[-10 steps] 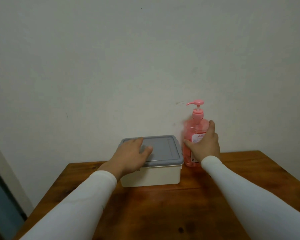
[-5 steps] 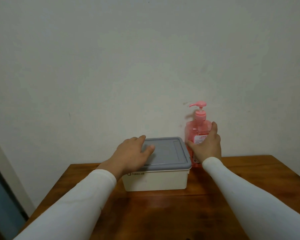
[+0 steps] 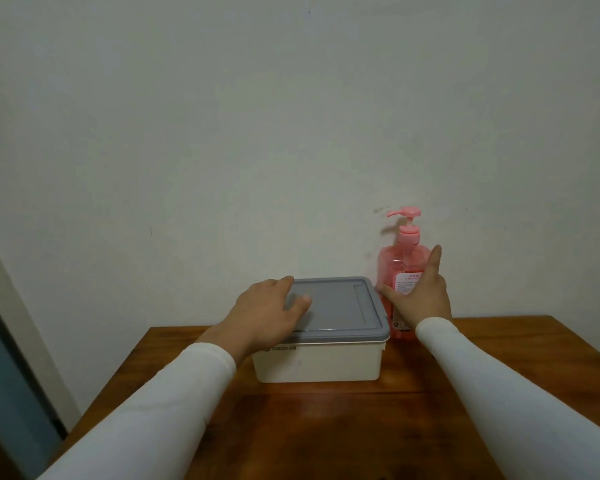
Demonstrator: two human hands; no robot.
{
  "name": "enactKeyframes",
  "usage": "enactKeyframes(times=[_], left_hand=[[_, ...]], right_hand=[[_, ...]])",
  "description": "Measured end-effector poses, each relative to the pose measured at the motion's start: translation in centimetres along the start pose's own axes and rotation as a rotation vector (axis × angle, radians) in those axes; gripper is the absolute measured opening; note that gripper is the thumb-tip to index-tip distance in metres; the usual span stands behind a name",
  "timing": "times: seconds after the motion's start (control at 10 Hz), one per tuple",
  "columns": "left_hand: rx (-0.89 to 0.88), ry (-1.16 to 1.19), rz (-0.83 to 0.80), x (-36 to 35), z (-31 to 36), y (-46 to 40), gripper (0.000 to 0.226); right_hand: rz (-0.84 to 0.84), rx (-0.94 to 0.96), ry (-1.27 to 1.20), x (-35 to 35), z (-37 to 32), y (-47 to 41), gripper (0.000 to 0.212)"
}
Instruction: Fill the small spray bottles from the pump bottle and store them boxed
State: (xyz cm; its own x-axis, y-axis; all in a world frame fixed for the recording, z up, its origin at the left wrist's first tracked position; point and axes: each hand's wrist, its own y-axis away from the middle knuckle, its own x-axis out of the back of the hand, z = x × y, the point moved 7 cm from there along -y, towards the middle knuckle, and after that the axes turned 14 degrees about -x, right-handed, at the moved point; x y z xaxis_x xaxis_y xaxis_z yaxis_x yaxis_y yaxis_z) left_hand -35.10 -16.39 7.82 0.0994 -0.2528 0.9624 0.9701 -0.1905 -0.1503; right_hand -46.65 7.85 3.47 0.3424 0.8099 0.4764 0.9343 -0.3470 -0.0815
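Note:
A white storage box (image 3: 317, 363) with a shut grey lid (image 3: 340, 306) stands on the wooden table near the wall. My left hand (image 3: 267, 308) rests flat on the left part of the lid, fingers relaxed. Right of the box, against the wall, stands a pink pump bottle (image 3: 404, 258) with a white label. My right hand (image 3: 420, 297) holds its body from the front, thumb on the left side and fingers up along the right side. No small spray bottles are in view.
The brown wooden table (image 3: 326, 427) reaches from the wall toward me. A pale wall rises right behind the box and bottle. A door frame (image 3: 11, 306) runs down the left side.
The view has shifted a little and the box looks slightly larger. Both hands stay on the lid and the bottle. The right fingers look straighter than before.

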Motion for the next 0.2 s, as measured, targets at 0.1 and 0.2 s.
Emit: enactKeyframes(times=[0.1,0.2], left_hand=[[0.004,0.005,0.013,0.3,0.1,0.5,0.064],[0.001,0.028,0.019,0.6,0.3,0.9,0.065]], right_hand=[[-0.029,0.023,0.035,0.3,0.0,0.0,0.12],[-0.034,0.013,0.051,1.3,-0.1,0.1,0.119]])
